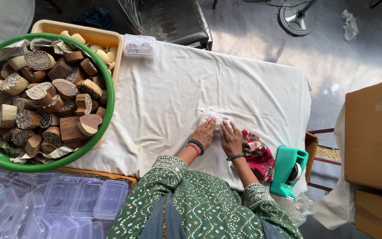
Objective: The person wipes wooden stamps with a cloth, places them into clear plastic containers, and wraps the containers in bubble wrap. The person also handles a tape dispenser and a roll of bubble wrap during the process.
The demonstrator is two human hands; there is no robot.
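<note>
Both my hands rest on a small bundle of bubble wrap (214, 117) lying on the white cloth (173, 88) that covers the table. My left hand (204, 132) presses its near left side, fingers flat. My right hand (231, 135) lies on its near right side, fingers also flat on the wrap. What is inside the wrap is hidden. A red flowered cloth (258, 155) lies just right of my right wrist.
A green basin (107, 93) full of carved wooden printing blocks sits at the left, over a beige tray (89, 30). Another bubble-wrapped packet (139, 46) lies at the table's far edge. A teal tape dispenser (288, 170) stands at right, clear plastic boxes (67, 203) at bottom left, cardboard boxes (372, 132) at far right.
</note>
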